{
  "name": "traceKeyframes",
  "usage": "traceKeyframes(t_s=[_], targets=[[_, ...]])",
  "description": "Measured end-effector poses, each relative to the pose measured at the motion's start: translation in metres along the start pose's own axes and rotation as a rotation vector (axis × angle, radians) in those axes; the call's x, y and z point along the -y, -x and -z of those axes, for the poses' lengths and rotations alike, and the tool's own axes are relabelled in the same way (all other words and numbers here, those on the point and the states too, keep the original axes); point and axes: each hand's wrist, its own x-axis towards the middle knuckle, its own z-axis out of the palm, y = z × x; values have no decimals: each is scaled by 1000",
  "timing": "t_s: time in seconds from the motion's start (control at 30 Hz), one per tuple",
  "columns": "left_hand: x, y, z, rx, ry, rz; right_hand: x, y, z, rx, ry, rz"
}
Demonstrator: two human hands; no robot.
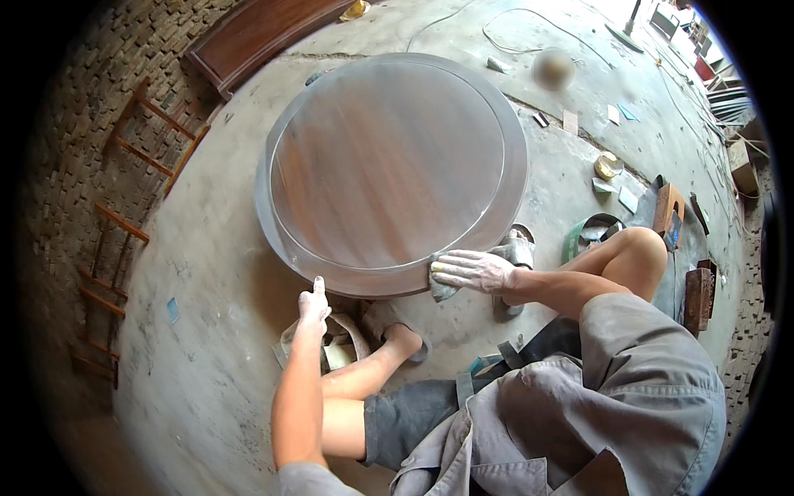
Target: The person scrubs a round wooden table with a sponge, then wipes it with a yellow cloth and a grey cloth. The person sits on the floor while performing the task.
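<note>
A large round wooden tabletop (389, 165), brown and filmed with pale dust, lies in front of me. A thin groove runs inside its raised-looking rim. My right hand (475, 271), whitened with dust, lies with its fingers together over a grey piece of sandpaper (442, 288) at the near right rim. Part of that sheet sticks out below the fingers. At the near left rim, my left hand (314, 306) is closed, one digit pointing up against the edge and the others curled. What its curled fingers touch under the rim is hidden.
Wooden chair-like frames (112, 219) and a dark wooden panel (256, 37) lie at the left and far left. Sandpaper scraps (571, 122), a yellowish roll (608, 165), a green-edged container (591, 233) and a wooden block (668, 207) are on the right. Cords (529, 25) cross the far floor.
</note>
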Motion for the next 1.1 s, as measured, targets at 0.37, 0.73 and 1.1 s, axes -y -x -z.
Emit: traceKeyframes(t_s=[0.37,0.73,1.1], targets=[[-16,5,-82,377,803,82,-111,63,20,-110,32,-218],[11,66,-155,356,924,64,-108,99,27,-104,-31,-227],[59,145,-178,-253,623,253,62,-106,-9,22,21,-376]])
